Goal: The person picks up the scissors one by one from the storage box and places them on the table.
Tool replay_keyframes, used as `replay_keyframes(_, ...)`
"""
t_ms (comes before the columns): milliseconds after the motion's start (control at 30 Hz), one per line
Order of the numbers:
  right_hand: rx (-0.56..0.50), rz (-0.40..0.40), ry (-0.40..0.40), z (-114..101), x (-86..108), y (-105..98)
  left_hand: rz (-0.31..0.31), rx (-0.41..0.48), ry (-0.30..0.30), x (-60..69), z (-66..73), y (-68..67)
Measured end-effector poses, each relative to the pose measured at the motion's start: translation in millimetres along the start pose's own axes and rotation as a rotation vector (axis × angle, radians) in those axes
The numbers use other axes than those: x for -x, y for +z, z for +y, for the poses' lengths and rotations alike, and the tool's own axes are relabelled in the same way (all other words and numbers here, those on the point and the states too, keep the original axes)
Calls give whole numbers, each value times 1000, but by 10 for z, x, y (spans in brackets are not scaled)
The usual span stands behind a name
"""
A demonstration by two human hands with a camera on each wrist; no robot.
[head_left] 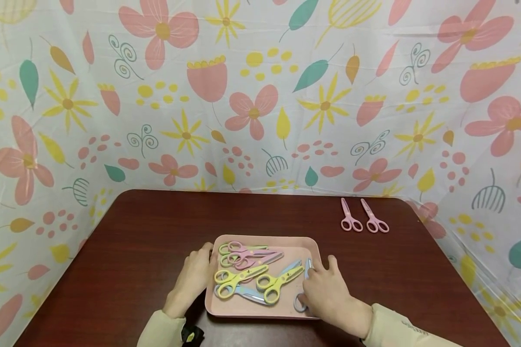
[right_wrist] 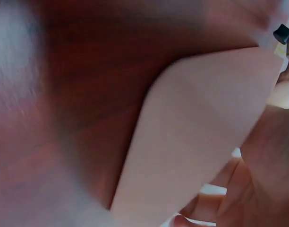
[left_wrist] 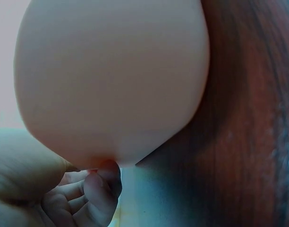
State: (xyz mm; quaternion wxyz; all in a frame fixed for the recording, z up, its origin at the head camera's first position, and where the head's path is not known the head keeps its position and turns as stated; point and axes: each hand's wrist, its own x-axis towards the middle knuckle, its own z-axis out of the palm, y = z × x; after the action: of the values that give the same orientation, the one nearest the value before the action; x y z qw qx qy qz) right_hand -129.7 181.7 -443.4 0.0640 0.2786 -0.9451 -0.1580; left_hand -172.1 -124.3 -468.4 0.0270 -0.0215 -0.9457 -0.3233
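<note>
A pale pink tray stands near the front of the table. My left hand grips its left wall; the curled fingers show at the edge in the left wrist view. Over the tray's right end, my right hand holds light blue scissors, partly hidden beneath the hand. In the right wrist view the tray's outer wall covers part of that hand. Yellow scissors and another yellow pair lie across blue ones. Pink scissors overlap green ones at the tray's back left.
Two pink pairs of scissors, one on the left and one on the right, lie side by side at the back right of the dark wooden table. A flower-patterned curtain hangs behind the table.
</note>
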Motion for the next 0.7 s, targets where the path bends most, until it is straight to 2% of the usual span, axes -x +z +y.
replay_keyframes(233, -1, 34, 25, -40, 39, 57, 0, 5, -14, 6, -3, 25)
replay_keyframes(467, -17, 8, 21, -54, 37, 16, -4, 7, -5, 20, 14, -3)
replay_keyframes(700, -70, 19, 63, -27, -17, 17, 9, -2, -3, 12, 23, -3)
